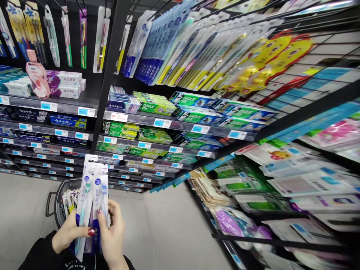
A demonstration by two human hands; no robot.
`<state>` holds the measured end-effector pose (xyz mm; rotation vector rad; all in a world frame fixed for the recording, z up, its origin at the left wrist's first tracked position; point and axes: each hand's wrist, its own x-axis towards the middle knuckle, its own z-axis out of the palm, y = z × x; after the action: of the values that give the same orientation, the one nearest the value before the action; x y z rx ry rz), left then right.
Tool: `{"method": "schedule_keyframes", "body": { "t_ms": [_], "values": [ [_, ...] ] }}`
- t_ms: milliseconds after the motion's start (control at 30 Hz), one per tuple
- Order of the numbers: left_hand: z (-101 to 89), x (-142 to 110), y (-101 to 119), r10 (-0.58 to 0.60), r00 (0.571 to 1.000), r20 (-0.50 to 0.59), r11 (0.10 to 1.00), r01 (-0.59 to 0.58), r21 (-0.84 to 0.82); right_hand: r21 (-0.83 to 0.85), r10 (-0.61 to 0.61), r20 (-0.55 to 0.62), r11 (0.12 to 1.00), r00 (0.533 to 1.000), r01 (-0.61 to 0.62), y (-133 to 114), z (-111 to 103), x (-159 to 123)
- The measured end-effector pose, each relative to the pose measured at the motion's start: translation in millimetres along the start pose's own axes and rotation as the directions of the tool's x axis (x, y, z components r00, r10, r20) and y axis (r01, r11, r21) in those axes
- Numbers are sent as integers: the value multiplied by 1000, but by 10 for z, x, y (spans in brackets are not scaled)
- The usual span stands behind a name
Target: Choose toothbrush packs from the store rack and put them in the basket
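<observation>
From here I see the left hand (65,233) and right hand (114,234) together gripping a few packaged toothbrushes (94,202), held upright just beside the basket (58,210) on the floor (157,225). The slick packs overlap unevenly; if either thumb eases off, I reckon an outer one could slide out and drop.

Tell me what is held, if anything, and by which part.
The left hand and right hand hold packaged toothbrushes by the lower half of the packs, thumbs on the front.
</observation>
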<state>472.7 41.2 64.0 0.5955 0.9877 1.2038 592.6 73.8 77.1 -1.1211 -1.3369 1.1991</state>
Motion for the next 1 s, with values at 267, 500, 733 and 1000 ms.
{"method": "schedule_keyframes", "body": {
  "t_ms": [267, 500, 733, 1000],
  "values": [
    [-45, -2, -53, -28, 987, -158, 991, 7, -133, 654, 257, 226, 675, 940, -342, 65, -153, 233],
    [-190, -13, -117, -82, 997, -4, 960, 77, -270, 748, 227, 583, 225, 780, -624, 303, -383, 337],
    [-200, -11, -111, -88, 995, 44, 947, 97, -305, 710, 290, 354, 536, 889, -457, 141, -347, 342],
    [-218, -36, -47, -124, 992, -28, 953, 111, -283, -60, 147, -77, 987, 986, -152, 65, -371, 321]
  ]
}}
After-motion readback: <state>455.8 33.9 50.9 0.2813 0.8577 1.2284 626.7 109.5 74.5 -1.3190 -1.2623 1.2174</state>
